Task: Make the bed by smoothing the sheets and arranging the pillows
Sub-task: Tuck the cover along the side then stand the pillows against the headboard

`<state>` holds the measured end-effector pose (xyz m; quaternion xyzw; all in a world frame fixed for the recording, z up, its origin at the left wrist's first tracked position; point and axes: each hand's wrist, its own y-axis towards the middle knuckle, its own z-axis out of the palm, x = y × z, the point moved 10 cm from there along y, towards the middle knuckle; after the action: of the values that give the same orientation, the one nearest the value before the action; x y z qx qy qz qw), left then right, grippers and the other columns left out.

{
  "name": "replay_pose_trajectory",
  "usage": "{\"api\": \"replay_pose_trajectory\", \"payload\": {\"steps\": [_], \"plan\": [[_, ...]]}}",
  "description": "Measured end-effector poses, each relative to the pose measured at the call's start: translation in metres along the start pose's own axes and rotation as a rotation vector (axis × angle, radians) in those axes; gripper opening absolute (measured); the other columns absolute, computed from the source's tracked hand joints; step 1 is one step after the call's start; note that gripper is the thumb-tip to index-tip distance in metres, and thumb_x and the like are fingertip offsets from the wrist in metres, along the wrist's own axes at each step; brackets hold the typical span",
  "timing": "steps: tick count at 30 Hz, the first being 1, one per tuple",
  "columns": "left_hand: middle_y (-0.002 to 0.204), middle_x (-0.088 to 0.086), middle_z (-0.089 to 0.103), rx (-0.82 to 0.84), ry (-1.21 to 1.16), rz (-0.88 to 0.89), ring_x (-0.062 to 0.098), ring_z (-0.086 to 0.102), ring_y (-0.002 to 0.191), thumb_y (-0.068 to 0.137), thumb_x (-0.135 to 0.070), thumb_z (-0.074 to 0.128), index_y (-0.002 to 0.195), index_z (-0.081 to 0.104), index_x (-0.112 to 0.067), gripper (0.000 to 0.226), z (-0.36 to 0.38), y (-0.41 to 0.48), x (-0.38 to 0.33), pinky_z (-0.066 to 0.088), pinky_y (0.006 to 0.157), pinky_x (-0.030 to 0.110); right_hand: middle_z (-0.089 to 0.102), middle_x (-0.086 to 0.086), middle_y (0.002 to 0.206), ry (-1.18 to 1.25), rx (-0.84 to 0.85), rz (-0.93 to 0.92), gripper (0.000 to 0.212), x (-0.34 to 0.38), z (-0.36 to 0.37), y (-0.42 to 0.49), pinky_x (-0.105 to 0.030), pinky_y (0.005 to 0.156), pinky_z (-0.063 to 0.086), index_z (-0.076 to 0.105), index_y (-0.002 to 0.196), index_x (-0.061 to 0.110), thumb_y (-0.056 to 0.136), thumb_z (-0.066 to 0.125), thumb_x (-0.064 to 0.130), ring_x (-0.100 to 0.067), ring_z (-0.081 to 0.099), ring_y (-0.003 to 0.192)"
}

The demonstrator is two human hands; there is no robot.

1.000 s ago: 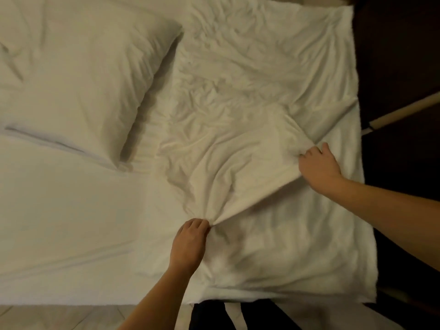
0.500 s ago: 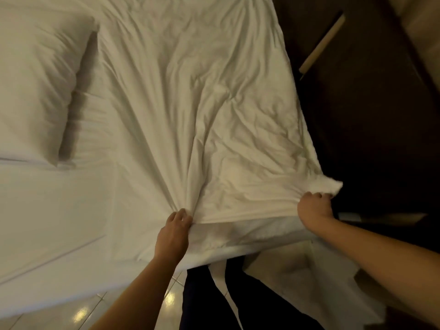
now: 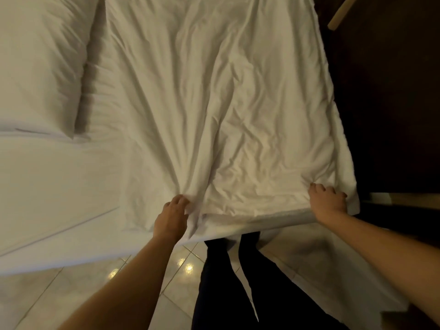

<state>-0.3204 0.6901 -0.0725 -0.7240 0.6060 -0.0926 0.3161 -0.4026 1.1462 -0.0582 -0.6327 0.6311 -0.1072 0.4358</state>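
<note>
Sheet [image 3: 226, 103] in ctr of frame is plain white, no print, w/ grey shadow lines in its creases and a warm yellowish cast. Pillow [image 3: 40, 63], upper left, is the same plain white, w/ a dark grey shadow band along its right edge. Flat cover [image 3: 59, 182], mid left, is white too, more even in tone. Mattress pad strip [image 3: 285, 214] at the sheet's lower edge is white w/ a fine bumpy texture. Floor tiles [image 3: 47, 294], btm left, are pale cream and glossy, w/ thin dark grout lines in a grid and small bright light spots. Trousers [image 3: 221, 294], btm ctr, are plain black. Furniture [image 3: 385, 103] on the right is v. dark brown. Wood strip [image 3: 341, 14], top right, is light tan.
</note>
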Motion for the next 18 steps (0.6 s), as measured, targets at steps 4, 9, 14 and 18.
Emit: {"api": "replay_pose_trajectory", "payload": {"steps": [4,9,14,18], "plan": [[0.150,0.001,0.037,-0.029,0.102,-0.234,0.028,0.052,0.125,0.092,-0.030,0.075,0.139,0.042,-0.017,0.059,-0.001,-0.020,0.060,0.059,0.082,0.043,0.043,-0.004,0.144,0.085,-0.035,-0.038,0.049,0.007,0.007,0.017,-0.046,0.091,0.051,0.029,0.152,0.023,0.104,0.022,0.021,-0.030,0.052,0.124],[0.146,0.002,0.039,0.070,0.093,-0.412,0.028,0.048,0.129,0.089,-0.038,0.077,0.143,0.037,-0.015,0.071,0.025,-0.031,0.129,0.055,0.086,0.045,0.026,-0.003,0.158,0.159,0.018,-0.048,0.056,0.018,0.025,0.038,-0.048,0.095,0.047,0.008,0.160,0.026,0.105,0.018,0.028,-0.035,0.046,0.130],[0.141,0.003,0.043,0.014,0.025,-0.452,0.032,0.050,0.129,0.084,-0.032,0.083,0.136,0.043,-0.018,0.068,0.034,-0.024,0.168,0.055,0.085,0.051,0.030,-0.007,0.152,0.195,-0.025,-0.060,0.055,0.021,0.042,0.052,-0.049,0.089,0.050,0.010,0.158,0.024,0.106,0.026,0.030,-0.037,0.049,0.121],[0.124,0.007,0.060,0.013,0.173,-0.415,0.033,0.061,0.111,0.089,-0.027,0.078,0.123,0.056,-0.016,0.042,0.035,-0.012,0.191,0.052,0.082,0.046,0.041,-0.011,0.134,0.163,-0.067,-0.114,0.059,0.034,0.047,0.058,-0.046,0.087,0.050,0.017,0.160,0.025,0.102,0.028,0.025,-0.036,0.053,0.114]]}}
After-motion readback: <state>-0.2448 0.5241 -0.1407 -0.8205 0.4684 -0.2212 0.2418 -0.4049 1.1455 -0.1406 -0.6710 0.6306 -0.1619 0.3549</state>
